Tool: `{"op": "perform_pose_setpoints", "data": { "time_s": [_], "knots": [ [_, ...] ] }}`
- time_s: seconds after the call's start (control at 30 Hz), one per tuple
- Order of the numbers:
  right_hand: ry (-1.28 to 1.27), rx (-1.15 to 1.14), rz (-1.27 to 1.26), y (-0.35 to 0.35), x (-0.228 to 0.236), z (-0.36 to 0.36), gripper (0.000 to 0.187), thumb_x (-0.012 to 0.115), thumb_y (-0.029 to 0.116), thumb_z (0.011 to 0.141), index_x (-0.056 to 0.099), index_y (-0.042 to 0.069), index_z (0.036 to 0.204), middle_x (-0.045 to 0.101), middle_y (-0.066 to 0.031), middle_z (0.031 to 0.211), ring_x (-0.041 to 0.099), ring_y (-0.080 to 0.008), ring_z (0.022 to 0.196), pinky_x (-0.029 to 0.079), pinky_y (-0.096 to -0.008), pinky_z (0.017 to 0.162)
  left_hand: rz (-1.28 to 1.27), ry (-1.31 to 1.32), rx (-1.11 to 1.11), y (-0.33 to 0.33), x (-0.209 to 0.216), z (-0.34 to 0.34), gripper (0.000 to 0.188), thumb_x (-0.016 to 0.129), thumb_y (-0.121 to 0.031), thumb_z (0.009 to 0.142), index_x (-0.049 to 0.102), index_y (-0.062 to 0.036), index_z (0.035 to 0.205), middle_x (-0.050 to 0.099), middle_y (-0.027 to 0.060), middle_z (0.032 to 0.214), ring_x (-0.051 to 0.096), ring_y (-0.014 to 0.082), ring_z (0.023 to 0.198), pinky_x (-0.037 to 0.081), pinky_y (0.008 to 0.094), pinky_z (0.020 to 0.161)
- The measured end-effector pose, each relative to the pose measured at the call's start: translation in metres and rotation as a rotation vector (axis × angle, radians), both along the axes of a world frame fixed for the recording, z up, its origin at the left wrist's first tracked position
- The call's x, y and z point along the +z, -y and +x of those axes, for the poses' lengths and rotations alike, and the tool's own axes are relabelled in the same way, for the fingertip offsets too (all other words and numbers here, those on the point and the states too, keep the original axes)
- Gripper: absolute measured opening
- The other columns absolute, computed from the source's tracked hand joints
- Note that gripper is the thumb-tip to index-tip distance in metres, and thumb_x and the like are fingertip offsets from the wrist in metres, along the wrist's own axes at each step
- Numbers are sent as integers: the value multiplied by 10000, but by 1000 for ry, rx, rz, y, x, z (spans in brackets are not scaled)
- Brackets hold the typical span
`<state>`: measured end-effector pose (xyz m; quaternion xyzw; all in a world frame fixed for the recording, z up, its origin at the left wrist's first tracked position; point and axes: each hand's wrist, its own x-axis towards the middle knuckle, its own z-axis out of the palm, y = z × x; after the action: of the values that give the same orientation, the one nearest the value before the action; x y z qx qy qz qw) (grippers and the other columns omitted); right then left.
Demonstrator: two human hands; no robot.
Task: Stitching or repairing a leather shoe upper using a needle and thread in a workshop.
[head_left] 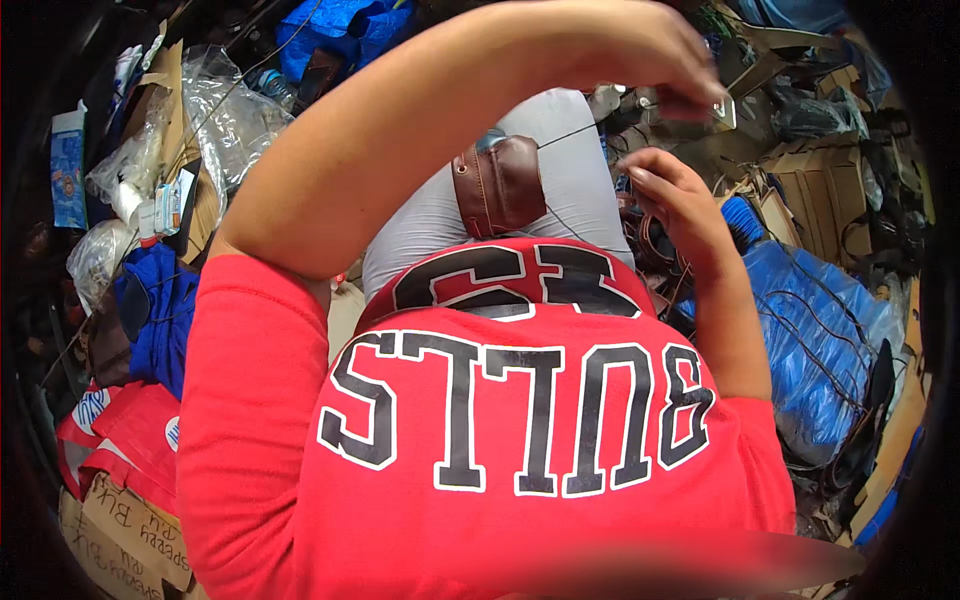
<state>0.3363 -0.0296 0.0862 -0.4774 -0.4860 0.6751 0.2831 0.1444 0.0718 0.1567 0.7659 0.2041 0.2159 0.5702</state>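
Note:
A brown leather shoe (505,185) with pale stitching and a metal eyelet rests on my lap between my thighs. From its right side a dark thread (580,131) stretches up toward my left hand (685,85), which has crossed over to the upper right. That hand is smeared by motion; its fingers look closed on the thread. Below it, my right hand (680,195) is raised to the right of the shoe, palm turned inward, fingers loosely bent and apart. Nothing shows in it. A second thread (568,226) trails from the shoe's lower right across my lap.
Heaped clutter surrounds me. On the right lie a blue plastic-wrapped bundle (810,340), cardboard (820,185) and a small shiny metal piece (725,113) by my left hand. Clear plastic bags (225,110), blue cloth (160,310) and red bags (125,440) lie at left.

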Motion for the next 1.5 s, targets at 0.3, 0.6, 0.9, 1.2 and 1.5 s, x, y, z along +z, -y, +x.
{"op": "perform_pose_setpoints", "data": {
  "time_s": [0.3,0.6,0.9,1.2,1.5],
  "knots": [
    [-540,93,282,-32,25,-13,216,558,146,892,609,-9,1033,554,-2,824,463,-102,723,375,-232,712,365,-246,259,-20,42,28,232,643,-257,815,703,-36,855,682,149,776,658,238,709,515,378,692],
    [257,-56,573,-17,64,25,111,686,8,813,703,1,923,636,-32,865,577,-85,799,450,-212,725,-168,-170,-1,25,-20,-27,254,607,-260,910,657,-11,909,646,30,742,590,91,694,443,243,657],
    [55,-477,1072,-54,43,-32,172,705,-13,812,689,-26,983,694,-74,917,627,-83,824,495,-195,747,-485,513,444,34,-31,-11,223,639,-174,891,677,-6,1032,696,75,896,638,127,719,505,252,694],
    [-644,-341,517,-49,21,-48,356,422,277,1001,639,23,1125,636,-111,1175,573,-263,1133,358,-397,1046,-962,1234,477,0,-22,-29,175,454,-202,964,535,-80,869,607,90,855,598,243,837,464,380,769],
    [-1030,-89,10,-43,16,-28,335,446,291,983,652,72,1130,405,41,567,306,-51,540,293,-267,615,673,80,663,64,-16,-165,190,656,-236,871,638,-50,903,636,72,835,629,192,743,485,320,647]
  ]
}}
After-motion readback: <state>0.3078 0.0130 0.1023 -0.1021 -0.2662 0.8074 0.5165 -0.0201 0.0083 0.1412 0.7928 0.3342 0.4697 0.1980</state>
